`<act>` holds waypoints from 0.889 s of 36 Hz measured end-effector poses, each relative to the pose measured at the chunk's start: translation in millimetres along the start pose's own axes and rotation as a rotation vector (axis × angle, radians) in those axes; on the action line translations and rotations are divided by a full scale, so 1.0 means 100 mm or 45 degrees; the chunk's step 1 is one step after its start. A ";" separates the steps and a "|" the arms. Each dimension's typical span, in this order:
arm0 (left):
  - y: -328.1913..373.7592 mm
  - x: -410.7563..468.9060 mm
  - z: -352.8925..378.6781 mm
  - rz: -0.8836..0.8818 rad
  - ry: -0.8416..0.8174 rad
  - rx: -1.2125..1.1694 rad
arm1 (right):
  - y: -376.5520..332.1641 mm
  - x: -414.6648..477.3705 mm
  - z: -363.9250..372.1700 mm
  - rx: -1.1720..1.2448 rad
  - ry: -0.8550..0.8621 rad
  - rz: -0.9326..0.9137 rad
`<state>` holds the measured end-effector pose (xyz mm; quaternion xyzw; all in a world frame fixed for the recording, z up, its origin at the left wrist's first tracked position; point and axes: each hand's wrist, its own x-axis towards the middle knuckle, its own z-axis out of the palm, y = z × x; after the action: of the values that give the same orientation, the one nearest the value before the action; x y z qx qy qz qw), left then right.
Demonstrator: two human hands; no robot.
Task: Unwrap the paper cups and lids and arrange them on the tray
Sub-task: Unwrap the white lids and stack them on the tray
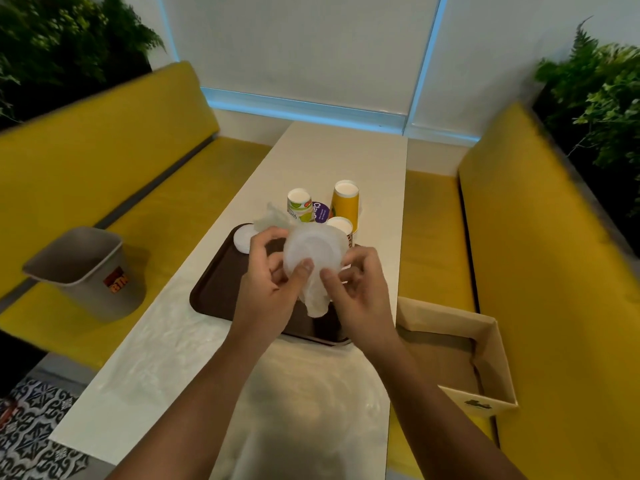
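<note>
Wrapped lids (313,254) — a white stack inside clear plastic — are held in the air above the brown tray (214,292), which lies on a pale table (311,393). The left hand (266,271) grips the stack's left side, thumb pressed on its face. The right hand (356,282) pinches the film at the lower right, where a loose tail of wrap (315,303) hangs down. To do this step well, it seems best to steady the stack with the left hand and draw the film off from the tail end, keeping everything over the tray so a slipping lid lands there. One bare lid (244,239) lies in the tray's far left corner. Three upturned paper cups stand at the tray's far edge — a green-printed cup (299,206), a yellow cup (344,202) and a third cup (341,230) nearest the hands; whether they stand on the tray cannot be told. Crumpled wrap (272,216) lies just beside the green-printed cup and could clutter the arranging. A grey bin (86,268) sits on the left bench and an open cardboard box (457,344) on the right bench, both well apart from the hands
</note>
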<state>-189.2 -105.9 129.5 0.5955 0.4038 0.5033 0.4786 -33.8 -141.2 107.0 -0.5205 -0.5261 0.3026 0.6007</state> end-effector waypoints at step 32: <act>-0.06 0.01 -0.01 -0.368 -0.120 -0.133 | -0.11 0.05 0.04 0.218 -0.227 0.428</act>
<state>-190.4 -103.4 123.5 0.5284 0.4357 0.4209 0.5948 -38.5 -138.0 118.2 -0.5192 -0.4553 0.4869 0.5347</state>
